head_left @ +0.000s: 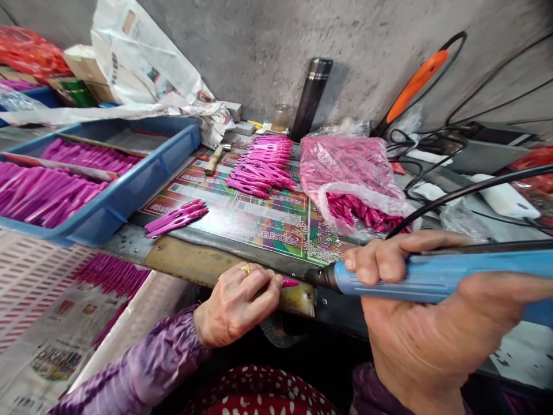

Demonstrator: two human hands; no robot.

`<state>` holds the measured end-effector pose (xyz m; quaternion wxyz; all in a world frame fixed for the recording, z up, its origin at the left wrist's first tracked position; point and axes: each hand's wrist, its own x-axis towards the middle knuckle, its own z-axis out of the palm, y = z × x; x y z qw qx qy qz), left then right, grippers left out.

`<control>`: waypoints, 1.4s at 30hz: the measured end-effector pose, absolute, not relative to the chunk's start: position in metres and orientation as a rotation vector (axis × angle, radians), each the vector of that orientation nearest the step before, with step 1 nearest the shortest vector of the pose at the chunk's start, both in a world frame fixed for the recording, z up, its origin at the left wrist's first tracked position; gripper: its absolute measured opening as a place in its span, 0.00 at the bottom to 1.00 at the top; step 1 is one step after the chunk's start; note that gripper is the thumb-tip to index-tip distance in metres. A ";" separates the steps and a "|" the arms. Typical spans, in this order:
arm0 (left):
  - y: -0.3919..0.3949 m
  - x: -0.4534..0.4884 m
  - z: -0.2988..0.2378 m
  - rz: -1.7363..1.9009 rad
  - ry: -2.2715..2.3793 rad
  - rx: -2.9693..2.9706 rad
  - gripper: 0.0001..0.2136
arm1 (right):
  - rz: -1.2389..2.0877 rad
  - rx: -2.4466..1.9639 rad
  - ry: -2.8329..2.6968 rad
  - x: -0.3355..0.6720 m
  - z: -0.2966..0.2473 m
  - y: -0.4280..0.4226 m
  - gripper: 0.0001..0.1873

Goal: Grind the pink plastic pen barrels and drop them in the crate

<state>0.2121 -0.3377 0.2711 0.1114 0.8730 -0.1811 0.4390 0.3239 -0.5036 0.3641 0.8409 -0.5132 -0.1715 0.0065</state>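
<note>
My right hand (432, 317) is wrapped round a blue electric screwdriver (453, 274), which lies nearly level with its black nose toward the left. At the table's front edge my left hand (239, 302), with a ring on it, pinches a magenta plastic piece (290, 282). Only its pointed tip shows, close to the screwdriver's nose; whether they touch I cannot tell. Several slim magenta pieces (178, 217) lie on the tabletop beyond my left hand, and a larger heap (263, 164) sits farther back.
A blue tray (121, 202) of magenta parts stands at left, above a white basket (38, 288). A clear plastic bag (349, 167) of pink parts, scattered tiny metal bits (322, 248), a small hammer (213, 160), a dark flask (311, 98) and cables (470, 190) are farther back.
</note>
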 end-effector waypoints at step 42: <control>-0.339 0.213 0.258 1.236 -0.477 2.489 0.05 | 0.080 -0.966 -0.374 0.309 0.367 -0.498 0.24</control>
